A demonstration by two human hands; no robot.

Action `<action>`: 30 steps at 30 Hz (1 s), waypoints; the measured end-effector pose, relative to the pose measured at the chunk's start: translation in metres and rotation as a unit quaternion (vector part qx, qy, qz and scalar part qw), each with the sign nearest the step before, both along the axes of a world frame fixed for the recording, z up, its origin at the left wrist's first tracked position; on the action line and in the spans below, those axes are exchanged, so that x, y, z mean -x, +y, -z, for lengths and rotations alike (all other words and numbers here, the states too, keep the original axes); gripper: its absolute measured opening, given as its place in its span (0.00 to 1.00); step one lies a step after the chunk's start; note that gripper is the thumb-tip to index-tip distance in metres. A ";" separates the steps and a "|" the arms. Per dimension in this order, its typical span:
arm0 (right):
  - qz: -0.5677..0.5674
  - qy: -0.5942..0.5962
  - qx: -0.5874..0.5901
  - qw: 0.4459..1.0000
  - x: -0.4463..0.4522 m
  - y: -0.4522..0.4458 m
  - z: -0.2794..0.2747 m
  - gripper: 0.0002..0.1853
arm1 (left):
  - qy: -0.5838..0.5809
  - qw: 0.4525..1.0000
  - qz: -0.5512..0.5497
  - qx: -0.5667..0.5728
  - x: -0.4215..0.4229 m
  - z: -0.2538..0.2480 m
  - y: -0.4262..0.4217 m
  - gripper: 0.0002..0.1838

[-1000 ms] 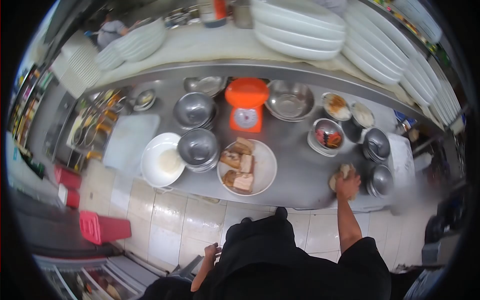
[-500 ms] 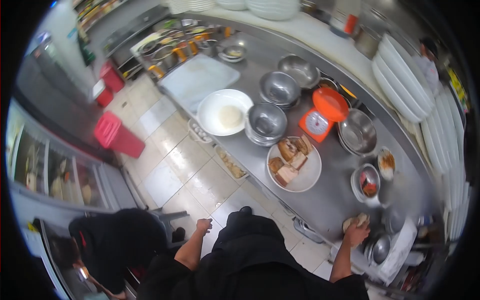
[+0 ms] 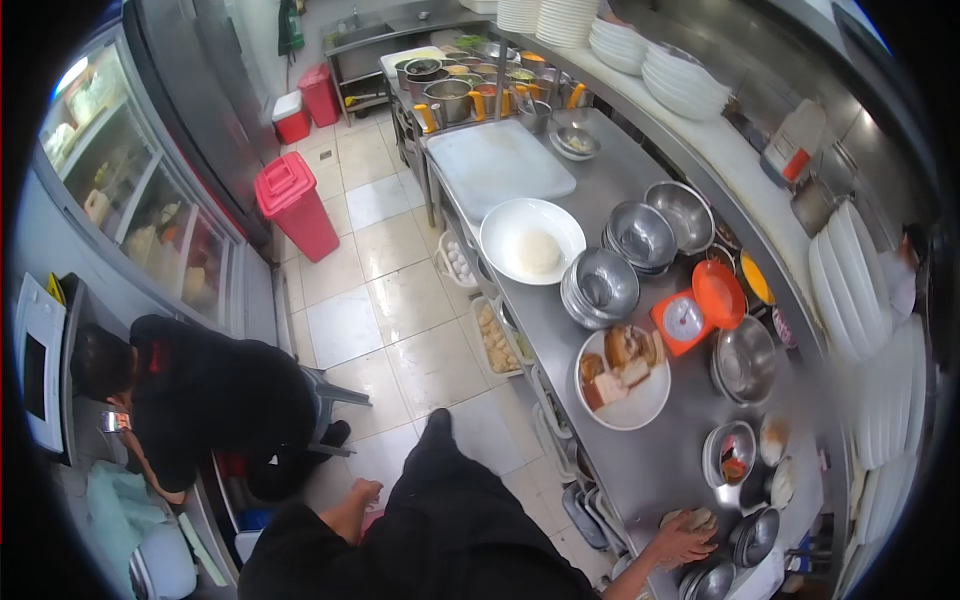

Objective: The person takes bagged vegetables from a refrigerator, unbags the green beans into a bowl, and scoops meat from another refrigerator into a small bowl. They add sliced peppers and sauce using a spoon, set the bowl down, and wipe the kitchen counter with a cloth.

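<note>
My right hand (image 3: pixel 680 540) rests on a beige cloth (image 3: pixel 700 519) on the steel counter, its fingers over the cloth. Close by are stacked small metal bowls (image 3: pixel 757 535) and a bowl with red and orange food (image 3: pixel 731 458). My left hand (image 3: pixel 367 491) hangs beside my leg over the floor, fingers loosely curled, with nothing visible in it. Farther up the counter are a white bowl of browned meat pieces (image 3: pixel 612 388), an orange kitchen scale (image 3: pixel 690 322) and a large white bowl (image 3: pixel 505 240) with a pale round mound in it.
A person in black (image 3: pixel 220 400) sits bent over on a grey stool at my left, holding a phone (image 3: pixel 114 421). A red lidded bin (image 3: pixel 298 205) stands on the tiled floor. Trays (image 3: pixel 497 340) sit below the counter edge. Stacked plates (image 3: pixel 850 280) line the shelf.
My view has swung left, so the counter appears farther right and more of the seated person shows. My right hand remains on the cloth. My left hand appears lower, still beside my leg.
</note>
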State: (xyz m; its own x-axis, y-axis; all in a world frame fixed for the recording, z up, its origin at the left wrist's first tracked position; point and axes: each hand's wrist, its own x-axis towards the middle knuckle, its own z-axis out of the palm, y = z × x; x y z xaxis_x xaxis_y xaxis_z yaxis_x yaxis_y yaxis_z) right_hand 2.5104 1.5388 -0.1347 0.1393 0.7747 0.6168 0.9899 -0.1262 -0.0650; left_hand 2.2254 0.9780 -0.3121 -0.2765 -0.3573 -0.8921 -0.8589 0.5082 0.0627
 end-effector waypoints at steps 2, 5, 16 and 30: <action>-0.081 0.032 -0.072 0.994 0.048 -0.026 -0.042 0.38 | 0.009 1.000 -0.017 0.018 0.006 0.000 -0.001 0.14; -0.215 0.100 -0.128 0.963 0.137 -0.049 -0.080 0.35 | 0.017 1.000 -0.007 -0.004 0.035 -0.005 0.008 0.13; -0.613 0.311 0.116 0.717 0.478 -0.199 -0.158 0.26 | 0.150 0.969 -0.151 -0.123 0.195 0.007 -0.035 0.16; -0.653 0.366 0.294 0.594 0.646 -0.228 -0.119 0.13 | 0.122 0.967 -0.157 -0.160 0.415 0.010 -0.036 0.17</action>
